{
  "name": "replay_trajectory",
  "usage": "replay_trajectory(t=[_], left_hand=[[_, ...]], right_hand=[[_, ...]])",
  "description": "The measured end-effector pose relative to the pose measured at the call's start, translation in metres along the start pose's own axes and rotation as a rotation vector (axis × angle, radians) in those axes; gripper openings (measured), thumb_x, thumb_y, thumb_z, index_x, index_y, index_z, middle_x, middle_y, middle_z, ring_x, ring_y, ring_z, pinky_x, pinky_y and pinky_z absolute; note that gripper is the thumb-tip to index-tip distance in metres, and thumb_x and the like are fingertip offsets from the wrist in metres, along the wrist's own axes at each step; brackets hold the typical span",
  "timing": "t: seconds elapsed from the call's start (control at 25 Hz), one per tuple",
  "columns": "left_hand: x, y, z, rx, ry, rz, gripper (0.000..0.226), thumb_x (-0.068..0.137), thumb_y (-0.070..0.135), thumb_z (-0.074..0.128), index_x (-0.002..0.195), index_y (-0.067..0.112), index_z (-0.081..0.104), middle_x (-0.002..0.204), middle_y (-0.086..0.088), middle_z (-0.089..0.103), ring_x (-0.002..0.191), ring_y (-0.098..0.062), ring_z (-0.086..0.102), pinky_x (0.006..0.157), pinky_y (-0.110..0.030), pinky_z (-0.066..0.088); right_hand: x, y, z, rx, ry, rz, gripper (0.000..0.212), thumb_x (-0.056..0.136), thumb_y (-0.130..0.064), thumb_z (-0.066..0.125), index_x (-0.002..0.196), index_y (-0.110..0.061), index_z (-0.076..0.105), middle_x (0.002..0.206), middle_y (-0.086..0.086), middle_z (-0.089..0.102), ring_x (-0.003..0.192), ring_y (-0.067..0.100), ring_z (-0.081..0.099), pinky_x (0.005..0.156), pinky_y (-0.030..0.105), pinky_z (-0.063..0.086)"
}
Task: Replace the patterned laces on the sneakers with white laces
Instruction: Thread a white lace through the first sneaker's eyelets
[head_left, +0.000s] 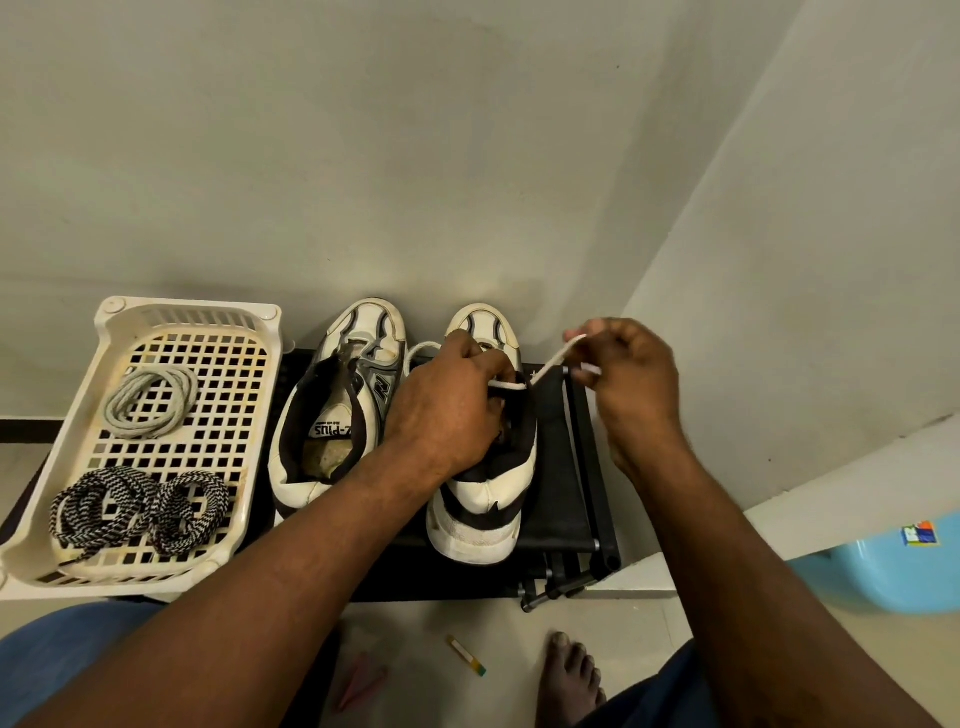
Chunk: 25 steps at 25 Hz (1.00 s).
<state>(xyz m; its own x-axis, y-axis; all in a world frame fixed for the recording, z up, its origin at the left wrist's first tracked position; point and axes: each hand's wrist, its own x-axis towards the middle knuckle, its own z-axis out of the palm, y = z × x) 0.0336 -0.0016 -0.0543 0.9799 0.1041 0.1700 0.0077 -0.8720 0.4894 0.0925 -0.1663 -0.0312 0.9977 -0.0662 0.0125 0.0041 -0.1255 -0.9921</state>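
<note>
Two white and black sneakers stand side by side on a low black rack (571, 499). The left sneaker (337, 405) has no lace. My left hand (447, 405) rests on the tongue of the right sneaker (488, 499) and pinches a white lace (553, 361) at the eyelets. My right hand (628, 384) holds the free end of that lace, pulled up and to the right. A cream basket (83, 415) at the left holds a coiled white lace (153, 402) and two coiled black-and-white patterned laces (140, 509).
A wall rises right behind the rack, and another wall closes in at the right. A blue plastic tub (893, 566) sits on the floor at the right. My bare foot (569, 675), a small yellow stick (466, 656) and a pink object (358, 688) lie on the floor below.
</note>
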Motion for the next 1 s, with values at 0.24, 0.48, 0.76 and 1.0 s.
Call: replay_trajectory(t=[0.24,0.48,0.76,1.0], left_hand=[[0.002,-0.006,-0.007,0.058,-0.009,-0.056,0.062,0.086,0.042,0.075,0.139,0.032,0.046,0.139,-0.003,0.047,0.107,-0.033,0.066,0.083,-0.041,0.056],[0.006,-0.02,-0.014,0.114,-0.136,-0.201,0.091,0.081,0.072,0.065,0.153,0.029,0.032,0.134,-0.009,0.063,0.118,-0.034,0.063,0.095,-0.047,0.055],[0.006,-0.022,-0.012,0.112,-0.177,-0.205,0.092,0.082,0.072,0.064,0.155,0.029,0.03,0.136,-0.009,0.061,0.121,-0.033,0.061,0.096,-0.046,0.053],[0.004,-0.023,-0.014,0.103,-0.151,-0.202,0.088,0.078,0.079,0.062,0.147,0.028,0.042,0.12,-0.003,0.07,0.109,-0.029,0.067,0.09,-0.043,0.057]], right_hand=[[0.004,-0.002,-0.013,-0.168,-0.037,-0.044,0.011,0.108,-0.02,0.05,0.101,-0.018,0.058,0.073,-0.002,0.063,0.065,0.016,0.059,0.071,0.036,0.05],[-0.005,0.01,-0.005,-0.804,-0.453,-0.096,0.022,0.107,-0.035,0.054,0.095,-0.021,0.066,0.09,-0.003,0.068,0.084,0.018,0.062,0.071,0.031,0.046],[-0.004,-0.004,-0.009,-0.027,-0.232,-0.013,0.034,0.108,-0.026,0.053,0.076,-0.021,0.065,0.079,-0.004,0.064,0.082,0.017,0.061,0.085,0.042,0.051],[-0.003,-0.024,-0.022,0.616,-0.248,0.091,0.024,0.109,-0.027,0.048,0.088,-0.017,0.055,0.078,-0.001,0.067,0.061,0.012,0.061,0.071,0.034,0.051]])
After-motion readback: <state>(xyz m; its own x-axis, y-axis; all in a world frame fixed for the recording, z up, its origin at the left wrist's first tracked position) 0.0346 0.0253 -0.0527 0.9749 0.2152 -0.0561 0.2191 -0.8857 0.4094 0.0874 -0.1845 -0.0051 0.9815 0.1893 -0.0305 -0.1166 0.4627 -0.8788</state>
